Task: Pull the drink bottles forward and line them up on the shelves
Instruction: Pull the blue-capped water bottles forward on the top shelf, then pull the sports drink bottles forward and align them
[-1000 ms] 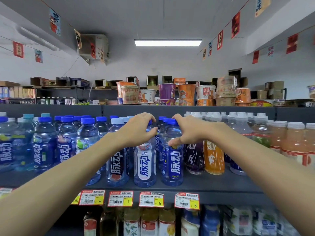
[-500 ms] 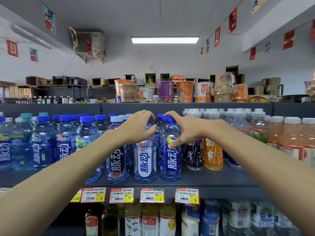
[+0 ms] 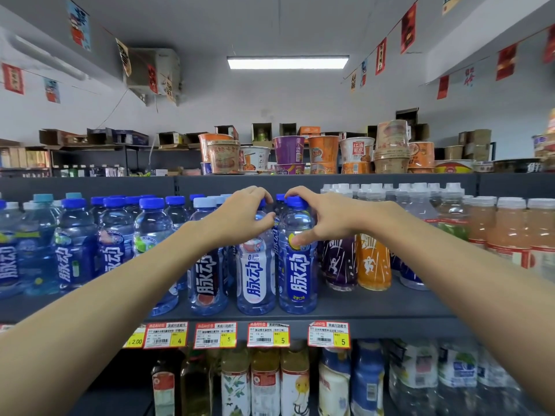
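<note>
Blue-capped drink bottles fill the dark shelf [image 3: 375,307] at chest height. My left hand [image 3: 240,219] curls over the top of a bottle with a white label [image 3: 255,277]. My right hand [image 3: 326,220] grips the neighbouring bottle with a dark blue label [image 3: 297,274], fingers over its cap and thumb pressed on its front. Both bottles stand upright near the shelf's front edge, side by side. A third bottle with a dark label [image 3: 207,280] stands just left of them. More blue bottles [image 3: 114,247] sit further back on the left.
Purple [image 3: 341,262] and orange [image 3: 374,265] bottles stand right of my hands, then white-capped pale drinks [image 3: 507,235]. Instant noodle cups [image 3: 288,151] line the top shelf. Price tags [image 3: 267,334] run along the shelf edge. Other bottles [image 3: 264,382] fill the shelf below.
Both hands stay on the same two bottles. The bottles have shifted slightly forward and the right thumb now presses lower on the blue label.
</note>
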A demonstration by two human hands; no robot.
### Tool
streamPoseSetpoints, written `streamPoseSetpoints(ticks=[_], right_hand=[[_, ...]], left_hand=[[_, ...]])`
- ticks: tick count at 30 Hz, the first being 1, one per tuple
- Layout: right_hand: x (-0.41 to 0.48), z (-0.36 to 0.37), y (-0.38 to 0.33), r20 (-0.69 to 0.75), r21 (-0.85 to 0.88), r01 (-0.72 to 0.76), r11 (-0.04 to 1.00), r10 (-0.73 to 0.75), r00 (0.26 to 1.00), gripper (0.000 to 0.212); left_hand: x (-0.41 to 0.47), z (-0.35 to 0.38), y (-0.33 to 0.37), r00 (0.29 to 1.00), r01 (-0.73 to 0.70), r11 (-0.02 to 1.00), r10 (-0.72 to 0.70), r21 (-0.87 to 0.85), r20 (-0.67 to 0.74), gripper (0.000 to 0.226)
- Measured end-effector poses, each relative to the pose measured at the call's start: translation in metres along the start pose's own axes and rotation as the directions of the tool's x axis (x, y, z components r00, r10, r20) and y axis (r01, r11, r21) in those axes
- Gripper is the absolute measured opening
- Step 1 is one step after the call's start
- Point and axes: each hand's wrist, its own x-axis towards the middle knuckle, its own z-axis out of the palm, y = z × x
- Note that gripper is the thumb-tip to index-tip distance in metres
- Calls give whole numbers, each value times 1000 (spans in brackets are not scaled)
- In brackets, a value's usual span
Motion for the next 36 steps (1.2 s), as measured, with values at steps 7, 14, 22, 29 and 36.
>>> streamPoseSetpoints(ticks=[7, 14, 22, 29, 36], right_hand=[[-1, -1, -1, 13, -2, -8, 1000, 8, 1000, 93], [1, 1, 0, 13, 2, -28, 1000, 28, 1000, 92], [-14, 6, -3, -22, 71, -41, 997, 42, 999, 105], [-38, 14, 13, -70, 13, -88, 996, 89, 994, 112], [-41, 7, 54, -337, -143, -109, 984, 55, 940, 61]], left_hand=[[-1, 1, 0, 1000, -4, 1000, 4, -5, -6, 32], [-1, 2, 0, 1000, -14, 1000, 14, -2, -20, 32], [-1, -4, 1, 1000, -28, 998, 28, 53, 11, 44], [6, -1, 37, 964, -218, 968, 234, 123, -125, 46], [24, 10, 55, 978, -137, 987, 147, 79, -149, 28]])
